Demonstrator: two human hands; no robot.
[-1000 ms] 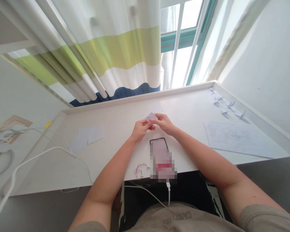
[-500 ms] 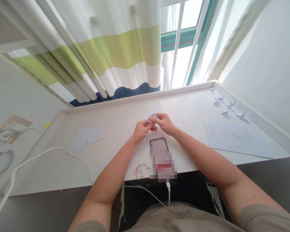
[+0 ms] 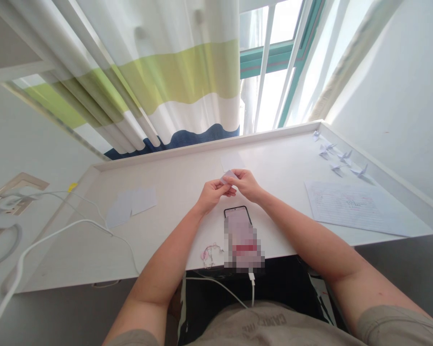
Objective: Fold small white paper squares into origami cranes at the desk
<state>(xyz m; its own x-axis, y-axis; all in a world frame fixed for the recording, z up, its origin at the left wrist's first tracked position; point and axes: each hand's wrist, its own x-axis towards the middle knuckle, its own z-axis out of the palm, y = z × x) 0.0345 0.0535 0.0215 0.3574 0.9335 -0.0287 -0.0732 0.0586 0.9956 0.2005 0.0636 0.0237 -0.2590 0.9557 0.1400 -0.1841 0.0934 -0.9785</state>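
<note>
A curtain with green, white and navy bands (image 3: 180, 81) fills the upper left, beside a bright window (image 3: 269, 96). Below them runs a white counter (image 3: 166, 166). A sheet of handwritten lined paper (image 3: 353, 206) lies on its right side, and small paper cranes (image 3: 337, 156) sit in a loose cluster in the far right corner. A smartphone (image 3: 242, 238) with a pixelated screen lies at the near edge, its white charging cable (image 3: 220, 283) trailing down. Blank paper squares (image 3: 130, 206) lie at left, and another (image 3: 233, 161) just beyond the hands. The left hand (image 3: 212, 196) and right hand (image 3: 246, 185) grip, above the phone, a small pale folded paper (image 3: 228, 175) between their fingertips, which hide most of its shape.
</note>
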